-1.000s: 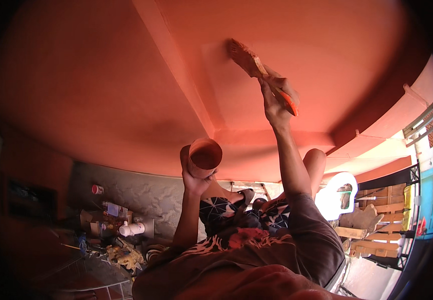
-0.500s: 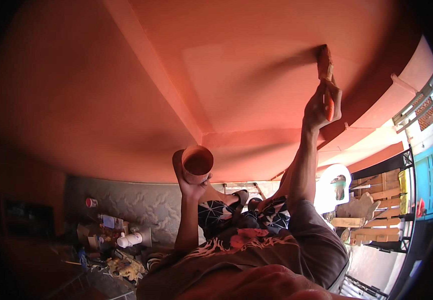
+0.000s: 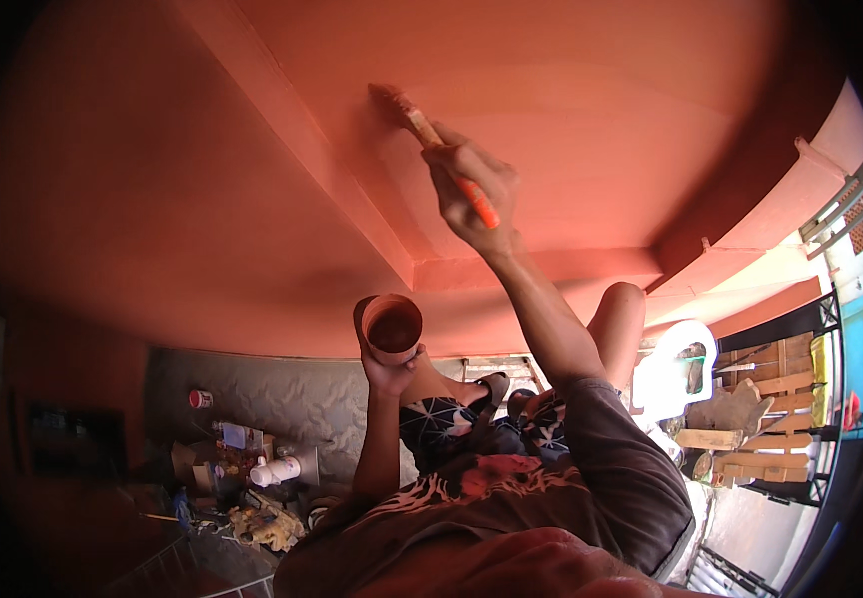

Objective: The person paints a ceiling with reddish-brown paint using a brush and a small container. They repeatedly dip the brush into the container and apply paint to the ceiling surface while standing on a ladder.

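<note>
My right hand grips a paintbrush with an orange-red handle. Its dark bristles touch, or lie very close to, the orange-red painted wall, near a raised band that runs across the surface. Lower down, my left hand is wrapped round a cup coated in the same orange-red, its mouth facing up and dark paint inside. The cup stays below and left of the brush.
Below left on the grey floor lie a white bottle, a small red-and-white tub and a heap of clutter. A white plastic chair and wooden planks are at the right. My legs are bent beneath me.
My right hand has swept the brush left across the wall, from the right side to near the raised band. The left hand with the cup has hardly moved.
</note>
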Action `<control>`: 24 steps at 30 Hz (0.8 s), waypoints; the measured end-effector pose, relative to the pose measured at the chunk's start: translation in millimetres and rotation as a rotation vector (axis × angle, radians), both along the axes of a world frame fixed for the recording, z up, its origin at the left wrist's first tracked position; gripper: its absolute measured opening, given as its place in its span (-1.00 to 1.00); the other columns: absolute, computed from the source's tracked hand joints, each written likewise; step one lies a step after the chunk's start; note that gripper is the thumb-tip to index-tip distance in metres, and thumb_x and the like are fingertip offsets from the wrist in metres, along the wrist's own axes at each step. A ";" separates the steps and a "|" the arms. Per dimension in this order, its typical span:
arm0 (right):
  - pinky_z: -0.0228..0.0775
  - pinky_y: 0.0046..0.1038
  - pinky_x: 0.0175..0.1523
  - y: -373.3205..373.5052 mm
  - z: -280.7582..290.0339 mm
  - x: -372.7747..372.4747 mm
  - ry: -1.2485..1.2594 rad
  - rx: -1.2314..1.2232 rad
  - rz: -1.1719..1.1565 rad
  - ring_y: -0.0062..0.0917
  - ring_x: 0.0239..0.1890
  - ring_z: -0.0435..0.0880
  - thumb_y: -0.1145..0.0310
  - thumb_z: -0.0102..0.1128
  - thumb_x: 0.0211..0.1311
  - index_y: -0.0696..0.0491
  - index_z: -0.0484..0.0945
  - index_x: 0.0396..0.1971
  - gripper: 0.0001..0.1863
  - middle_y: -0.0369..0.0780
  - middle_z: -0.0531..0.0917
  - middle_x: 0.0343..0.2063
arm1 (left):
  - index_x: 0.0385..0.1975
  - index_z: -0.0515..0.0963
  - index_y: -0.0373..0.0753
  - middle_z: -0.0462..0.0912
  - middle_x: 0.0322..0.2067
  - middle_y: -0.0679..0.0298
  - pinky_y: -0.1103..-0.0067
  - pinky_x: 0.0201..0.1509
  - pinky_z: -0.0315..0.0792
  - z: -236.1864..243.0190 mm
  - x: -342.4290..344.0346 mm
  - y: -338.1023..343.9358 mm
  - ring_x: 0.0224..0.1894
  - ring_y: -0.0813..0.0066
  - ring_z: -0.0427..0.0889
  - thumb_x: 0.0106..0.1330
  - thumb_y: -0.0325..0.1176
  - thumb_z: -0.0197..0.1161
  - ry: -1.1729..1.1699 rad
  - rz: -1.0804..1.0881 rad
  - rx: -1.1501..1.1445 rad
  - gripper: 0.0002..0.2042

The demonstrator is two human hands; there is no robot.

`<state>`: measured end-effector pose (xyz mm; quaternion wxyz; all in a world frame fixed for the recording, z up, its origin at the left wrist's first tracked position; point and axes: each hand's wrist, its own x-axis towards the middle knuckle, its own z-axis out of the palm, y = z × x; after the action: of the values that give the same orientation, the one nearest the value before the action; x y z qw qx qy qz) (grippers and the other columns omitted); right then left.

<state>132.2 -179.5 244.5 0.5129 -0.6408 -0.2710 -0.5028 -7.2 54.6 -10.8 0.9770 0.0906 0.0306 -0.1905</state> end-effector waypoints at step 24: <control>0.55 -0.53 -0.34 64.1 2.8 -2.2 -0.077 0.017 0.037 -0.47 -0.38 0.74 0.72 0.27 0.15 0.16 0.60 -0.32 -0.85 -0.03 0.75 -0.16 | 0.35 0.30 -0.06 0.37 0.16 -0.14 0.44 -0.39 0.58 -8.3 -11.0 0.9 -0.12 -0.15 0.57 0.42 0.18 0.02 -0.165 0.046 -0.079 -0.38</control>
<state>130.0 -115.4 247.3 0.5168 -0.6115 -0.2980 -0.5197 -18.2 55.4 -19.2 0.9832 0.0665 -0.0553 -0.1610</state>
